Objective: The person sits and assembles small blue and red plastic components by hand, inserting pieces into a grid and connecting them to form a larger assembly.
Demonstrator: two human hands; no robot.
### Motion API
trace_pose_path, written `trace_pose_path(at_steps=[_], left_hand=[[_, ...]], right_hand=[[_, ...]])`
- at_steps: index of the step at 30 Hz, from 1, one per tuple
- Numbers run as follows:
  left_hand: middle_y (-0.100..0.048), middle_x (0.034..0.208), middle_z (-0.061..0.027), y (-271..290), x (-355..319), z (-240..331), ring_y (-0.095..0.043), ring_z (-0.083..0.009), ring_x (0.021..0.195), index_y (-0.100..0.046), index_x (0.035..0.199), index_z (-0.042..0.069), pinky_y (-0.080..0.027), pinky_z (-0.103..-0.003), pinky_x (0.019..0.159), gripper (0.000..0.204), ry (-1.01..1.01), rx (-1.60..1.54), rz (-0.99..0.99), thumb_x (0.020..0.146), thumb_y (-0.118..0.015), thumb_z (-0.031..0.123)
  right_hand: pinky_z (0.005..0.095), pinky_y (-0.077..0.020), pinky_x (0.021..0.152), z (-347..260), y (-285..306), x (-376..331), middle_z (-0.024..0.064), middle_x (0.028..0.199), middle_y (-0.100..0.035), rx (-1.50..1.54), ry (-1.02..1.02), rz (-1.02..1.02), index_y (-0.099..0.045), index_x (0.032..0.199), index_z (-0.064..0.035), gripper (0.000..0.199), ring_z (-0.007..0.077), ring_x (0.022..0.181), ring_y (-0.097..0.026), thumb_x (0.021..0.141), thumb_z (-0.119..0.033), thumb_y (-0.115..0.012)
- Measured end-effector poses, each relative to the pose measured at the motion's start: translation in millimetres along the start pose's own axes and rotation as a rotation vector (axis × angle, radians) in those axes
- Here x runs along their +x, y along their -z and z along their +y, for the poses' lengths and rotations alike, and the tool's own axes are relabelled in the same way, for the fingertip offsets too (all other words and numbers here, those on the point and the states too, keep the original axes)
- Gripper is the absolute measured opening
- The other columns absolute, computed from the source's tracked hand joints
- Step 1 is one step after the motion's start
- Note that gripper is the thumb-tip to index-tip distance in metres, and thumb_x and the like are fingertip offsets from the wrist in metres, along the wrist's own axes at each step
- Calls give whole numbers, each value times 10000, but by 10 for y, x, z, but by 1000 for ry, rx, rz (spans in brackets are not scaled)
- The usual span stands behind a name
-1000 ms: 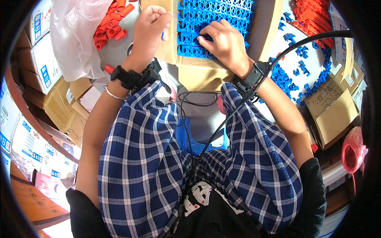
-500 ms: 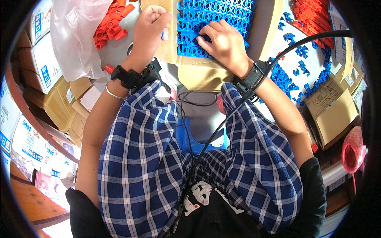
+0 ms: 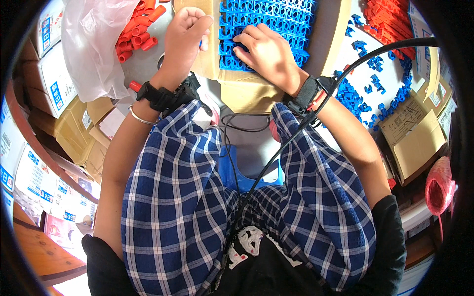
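In the upper middle of the frame, rows of interlocking bright blue plastic clips with round openings (image 3: pixel 266 15) are contained in an open tan cardboard box (image 3: pixel 249 93), whose near flap is folded down toward the bottom of the frame. The right hand (image 3: pixel 266 52) is held over the lower rows, palm down and with bent fingers; the clips are touched or nearly touched by its fingertips, and whether any piece is gripped cannot be told.

The left hand (image 3: pixel 185 39) is raised over the left edge of the box, its fingers curled into a loose fist. A small blue plastic piece (image 3: pixel 201 43) is enclosed in it, with only an edge left visible. A black strap (image 3: pixel 159 96) is worn on the left wrist and another black wrist band (image 3: pixel 308 92) on the right.

At the upper left, short red plastic tubes (image 3: pixel 140 35) are heaped beside a translucent white plastic bag (image 3: pixel 94 44). At the upper right, loose blue plastic clips (image 3: pixel 349 98) are scattered over a pale surface, below a pile of orange-red plastic strips (image 3: pixel 390 24). That area is crossed by a thick black cable (image 3: pixel 385 48). Blue-and-white plaid trousers (image 3: pixel 170 197) are seen across the lower middle.
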State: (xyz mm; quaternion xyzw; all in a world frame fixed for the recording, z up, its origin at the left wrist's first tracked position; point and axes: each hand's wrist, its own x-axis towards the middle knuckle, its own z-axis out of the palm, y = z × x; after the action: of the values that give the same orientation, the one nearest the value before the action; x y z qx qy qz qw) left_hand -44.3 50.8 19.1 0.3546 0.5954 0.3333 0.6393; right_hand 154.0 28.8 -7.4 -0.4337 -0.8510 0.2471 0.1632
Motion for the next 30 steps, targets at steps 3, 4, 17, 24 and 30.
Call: trace_pose_path(at_steps=[3,4,17,24,30], left_hand=[[-532,727,18,-11,-7,-8,-479,-45,525,-525,950,88,-321,-186,468,153,-3,-4,-4,896,-623,193],[-532,727,17,-13,-8,-6,-478,-45,524,-525,950,88,-321,-186,467,154,-6,-7,-4,895,-624,193],[-575,807,-36,48,-60,94,-526,-96,636,-535,995,73,-381,-209,559,186,96,-92,-86,962,-499,253],[-565,1096,-42,-84,-191,223,-515,-112,1020,-533,1151,67,-411,-262,853,306,165,-325,-320,991,-423,304],[-508,1256,-38,-149,-315,194,-475,-136,1174,-487,1294,79,-381,-308,1002,352,100,-191,-370,1011,-396,267]], right_hand=[[319,-478,729,-5,-7,-3,42,817,-572,-12,-11,-5,-647,836,-106,130,219,816,-556,807,-232,-633],[315,-477,727,-6,-8,-1,40,812,-569,-19,-16,-10,-640,820,-107,125,218,815,-554,805,-231,-633],[340,-504,680,-73,189,83,71,828,-592,148,12,211,-623,954,-72,201,245,762,-582,802,-199,-659],[331,-494,726,-274,261,145,53,898,-589,226,140,260,-605,1071,-100,280,237,812,-578,821,-219,-649],[354,-470,762,-220,225,132,77,866,-601,208,49,324,-633,968,-83,202,264,813,-560,772,-110,-675]])
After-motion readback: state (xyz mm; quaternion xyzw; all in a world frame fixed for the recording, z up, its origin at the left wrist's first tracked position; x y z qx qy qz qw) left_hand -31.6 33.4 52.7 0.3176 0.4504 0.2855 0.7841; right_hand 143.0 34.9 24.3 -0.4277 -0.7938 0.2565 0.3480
